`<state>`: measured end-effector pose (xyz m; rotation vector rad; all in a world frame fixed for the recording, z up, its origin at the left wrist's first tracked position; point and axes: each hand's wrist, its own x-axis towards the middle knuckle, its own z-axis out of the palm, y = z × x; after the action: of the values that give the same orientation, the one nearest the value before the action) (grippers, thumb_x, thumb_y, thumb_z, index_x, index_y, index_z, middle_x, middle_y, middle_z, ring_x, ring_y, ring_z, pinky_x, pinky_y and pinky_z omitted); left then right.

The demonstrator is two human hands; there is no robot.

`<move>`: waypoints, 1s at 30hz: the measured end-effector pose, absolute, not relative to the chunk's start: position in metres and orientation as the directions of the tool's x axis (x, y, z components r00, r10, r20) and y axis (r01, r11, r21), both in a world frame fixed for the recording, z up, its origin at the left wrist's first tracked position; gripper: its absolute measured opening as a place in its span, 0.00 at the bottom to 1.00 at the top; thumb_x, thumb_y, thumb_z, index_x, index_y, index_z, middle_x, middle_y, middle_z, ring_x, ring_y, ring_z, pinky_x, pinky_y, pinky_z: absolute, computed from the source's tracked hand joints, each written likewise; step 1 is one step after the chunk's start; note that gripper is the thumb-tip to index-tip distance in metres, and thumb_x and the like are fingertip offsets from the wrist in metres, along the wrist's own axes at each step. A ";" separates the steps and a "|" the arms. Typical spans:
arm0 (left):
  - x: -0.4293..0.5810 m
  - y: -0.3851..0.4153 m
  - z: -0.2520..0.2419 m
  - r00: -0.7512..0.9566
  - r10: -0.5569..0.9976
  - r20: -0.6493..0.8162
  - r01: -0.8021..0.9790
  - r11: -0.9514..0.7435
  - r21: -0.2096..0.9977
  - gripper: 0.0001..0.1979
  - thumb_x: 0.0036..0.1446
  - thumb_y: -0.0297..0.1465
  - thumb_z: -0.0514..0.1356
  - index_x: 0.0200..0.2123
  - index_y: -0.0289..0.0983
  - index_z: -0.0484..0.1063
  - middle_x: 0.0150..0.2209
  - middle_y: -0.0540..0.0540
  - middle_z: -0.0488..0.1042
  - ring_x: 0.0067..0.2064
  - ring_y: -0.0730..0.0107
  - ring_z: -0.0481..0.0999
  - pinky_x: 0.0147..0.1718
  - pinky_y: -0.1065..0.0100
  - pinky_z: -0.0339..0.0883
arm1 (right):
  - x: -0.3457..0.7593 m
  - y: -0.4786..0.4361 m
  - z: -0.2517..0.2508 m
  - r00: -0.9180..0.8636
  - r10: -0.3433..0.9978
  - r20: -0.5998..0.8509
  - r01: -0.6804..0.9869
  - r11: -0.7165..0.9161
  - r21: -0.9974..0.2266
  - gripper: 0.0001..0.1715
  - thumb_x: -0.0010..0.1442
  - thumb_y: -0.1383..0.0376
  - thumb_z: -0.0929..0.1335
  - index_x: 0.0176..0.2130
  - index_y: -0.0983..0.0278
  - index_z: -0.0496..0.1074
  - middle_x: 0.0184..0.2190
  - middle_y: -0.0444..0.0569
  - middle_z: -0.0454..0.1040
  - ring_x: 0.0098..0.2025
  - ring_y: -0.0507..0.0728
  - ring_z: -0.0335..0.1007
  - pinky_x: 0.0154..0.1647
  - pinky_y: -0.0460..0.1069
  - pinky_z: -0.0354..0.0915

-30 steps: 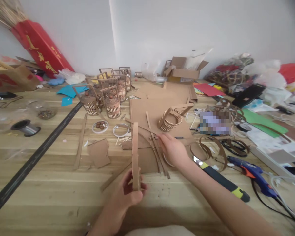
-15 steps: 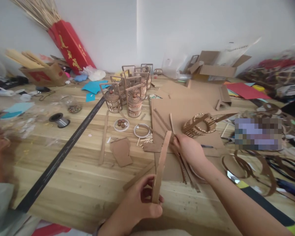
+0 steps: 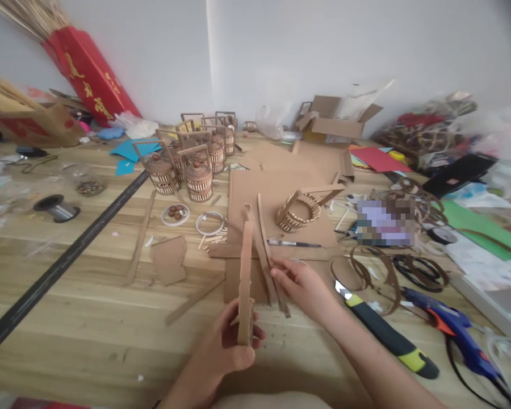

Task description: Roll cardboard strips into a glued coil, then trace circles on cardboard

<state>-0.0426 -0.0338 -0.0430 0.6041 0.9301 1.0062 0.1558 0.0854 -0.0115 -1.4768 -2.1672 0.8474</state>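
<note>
Cardboard strip (image 3: pixel 246 267) upright btwn L fingers (image 3: pixel 229 321)

**Cardboard, wood and plastic around your hands**

The upright brown cardboard strip (image 3: pixel 245 272) in your left hand (image 3: pixel 225 352) looks matt and fibrous. So do the thin brown cardboard slats (image 3: pixel 264 255) at your right hand (image 3: pixel 304 284) and the flat brown cardboard sheet (image 3: pixel 276 193) beyond. The pale wooden plank surface (image 3: pixel 89 318) has a dull sheen. To the right, the yellow-and-black utility knife (image 3: pixel 392 341) and the blue glue gun (image 3: pixel 451 325) look like smooth plastic. On the left, the grey wire spool (image 3: pixel 57 207) gleams like metal.
</note>
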 end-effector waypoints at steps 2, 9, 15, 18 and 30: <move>-0.033 -0.030 -0.039 0.233 0.905 -0.355 -0.413 0.423 0.807 0.38 0.35 0.44 0.77 0.51 0.42 0.72 0.43 0.45 0.74 0.46 0.56 0.76 0.47 0.60 0.67 | 0.166 0.075 -0.012 -0.333 0.943 0.029 0.659 0.255 -0.707 0.24 0.64 0.56 0.62 0.52 0.66 0.74 0.36 0.51 0.80 0.28 0.56 0.73 0.27 0.48 0.65; -0.014 -0.017 -0.023 0.334 0.846 -0.416 -0.136 0.480 0.867 0.39 0.40 0.33 0.72 0.56 0.38 0.63 0.44 0.42 0.75 0.46 0.56 0.76 0.44 0.61 0.68 | 0.181 0.024 -0.006 -0.469 0.852 0.232 0.306 0.403 -0.863 0.29 0.64 0.41 0.64 0.45 0.59 0.79 0.33 0.49 0.77 0.30 0.54 0.71 0.28 0.46 0.67; 0.002 -0.011 -0.012 0.298 0.872 -0.387 0.088 0.379 0.921 0.37 0.44 0.33 0.69 0.58 0.39 0.61 0.51 0.39 0.72 0.47 0.57 0.75 0.44 0.60 0.71 | 0.184 0.007 -0.011 -0.363 0.860 0.359 0.280 0.468 -0.838 0.12 0.65 0.54 0.69 0.43 0.57 0.78 0.37 0.48 0.77 0.36 0.54 0.72 0.34 0.45 0.70; 0.004 -0.010 -0.012 0.272 0.915 -0.297 0.178 0.256 0.950 0.34 0.45 0.33 0.69 0.57 0.39 0.64 0.51 0.40 0.69 0.49 0.56 0.74 0.44 0.60 0.72 | 0.190 0.005 -0.016 -0.355 0.864 0.358 0.300 0.468 -0.832 0.08 0.63 0.61 0.72 0.43 0.58 0.78 0.38 0.49 0.77 0.37 0.55 0.73 0.33 0.45 0.71; 0.003 -0.012 -0.012 0.258 0.929 -0.264 0.184 0.221 0.958 0.32 0.47 0.36 0.69 0.56 0.41 0.65 0.51 0.43 0.68 0.48 0.58 0.75 0.42 0.63 0.74 | 0.186 0.006 -0.017 -0.347 0.897 0.274 0.281 0.379 -0.882 0.06 0.63 0.60 0.71 0.38 0.58 0.79 0.37 0.50 0.76 0.37 0.55 0.73 0.32 0.47 0.71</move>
<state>0.0029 -0.0124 -0.0120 1.2521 1.2103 0.7443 0.1858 0.0055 -0.0171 -1.0249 -1.8347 0.9662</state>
